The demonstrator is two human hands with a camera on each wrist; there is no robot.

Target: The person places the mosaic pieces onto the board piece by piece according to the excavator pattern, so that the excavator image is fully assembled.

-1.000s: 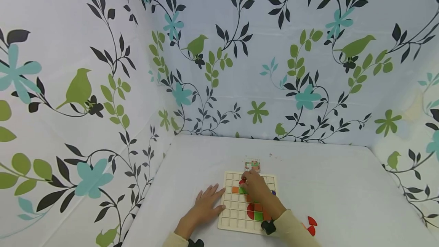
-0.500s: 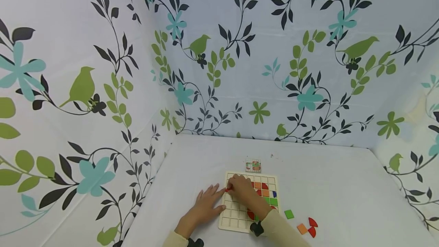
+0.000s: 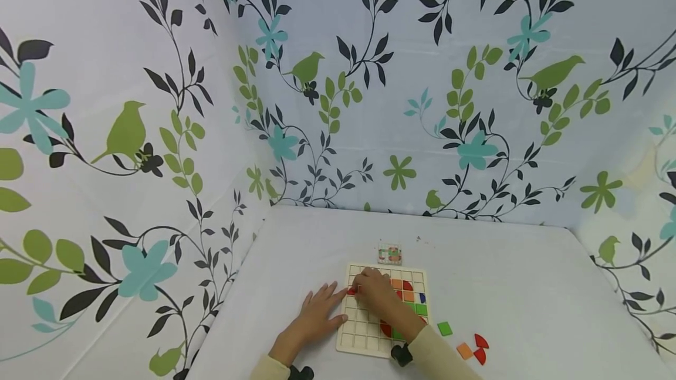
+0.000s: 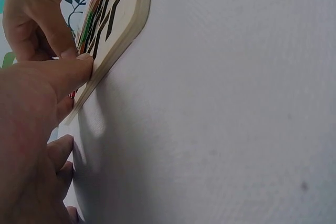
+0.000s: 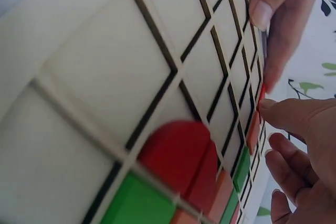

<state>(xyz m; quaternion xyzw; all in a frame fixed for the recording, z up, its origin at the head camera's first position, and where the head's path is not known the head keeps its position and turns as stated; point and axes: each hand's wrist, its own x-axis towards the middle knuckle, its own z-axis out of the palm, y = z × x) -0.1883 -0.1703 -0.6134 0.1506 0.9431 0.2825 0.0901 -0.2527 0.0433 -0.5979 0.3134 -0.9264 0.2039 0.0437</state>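
Observation:
My left hand (image 3: 317,315) lies with spread fingers at the left edge of a pale wooden grid board (image 3: 364,345); its thumb (image 4: 84,61) rests on the rim. Over the board's upper left part, my right hand (image 3: 375,292) has its fingers bent and holds a small red piece (image 3: 351,291) at a left-hand cell. In the right wrist view, the right thumb (image 5: 283,109) meets this red piece (image 5: 262,92) beside an orange square (image 5: 254,132). Red quarter-circles (image 5: 178,150), green squares (image 5: 139,200) and orange squares fill other cells. The right hand covers part of the board.
Right of the board lie a loose green square (image 3: 445,328), an orange square (image 3: 465,350) and two red quarter-circles (image 3: 480,341). Behind it is a small patterned card (image 3: 389,254). A blue-and-white piece (image 3: 422,298) sits near the board's right edge. Floral cloth (image 3: 338,104) hangs behind the white table.
My right hand has moved left across the board to a left-hand cell with a red piece, then shifted slightly right. My left hand has stayed at the board's edge.

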